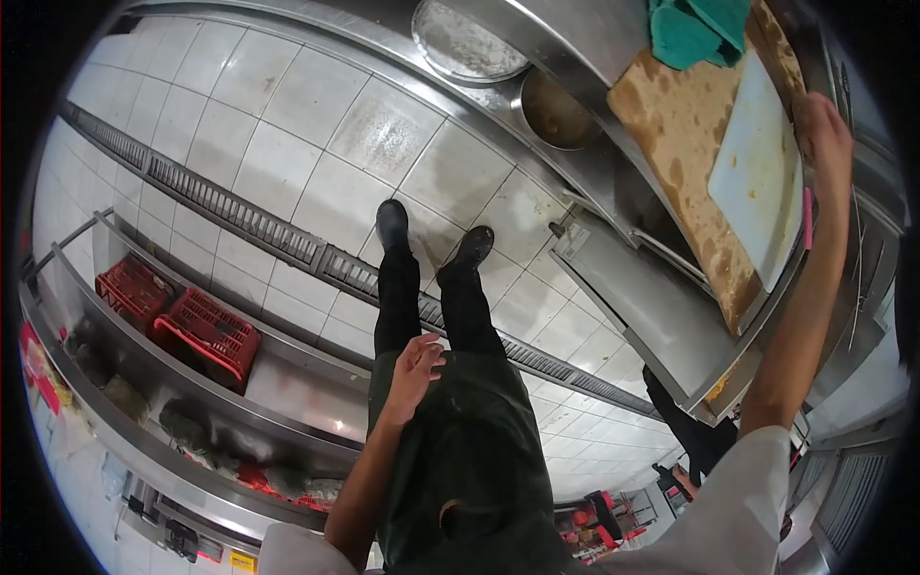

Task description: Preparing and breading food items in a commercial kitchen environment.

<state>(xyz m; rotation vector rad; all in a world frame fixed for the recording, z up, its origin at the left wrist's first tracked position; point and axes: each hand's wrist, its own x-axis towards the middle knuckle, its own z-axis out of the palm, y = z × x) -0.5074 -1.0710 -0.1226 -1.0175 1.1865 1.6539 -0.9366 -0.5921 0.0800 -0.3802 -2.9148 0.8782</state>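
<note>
My left hand (417, 377) hangs in front of my dark green apron (460, 431), fingers loosely curled and somewhat apart, with nothing in it. My right arm stretches over the steel counter at the right. Beyond the far edge of a white cutting board (762, 172), my right hand (826, 144) is bent downward; its fingertips are hidden, so its grip cannot be told. The stained white board lies on a brown, wet-spotted board (668, 122). A crumpled green cloth (701, 32) rests at the top of that brown board.
Below the counter are a round metal lid (467, 43) and a pot of brownish liquid (560, 111). A floor drain grate (237, 208) crosses the tiles. Red plastic baskets (208, 334) stand on the steel shelf at left. Another person's dark-clothed leg (690, 431) shows at lower right.
</note>
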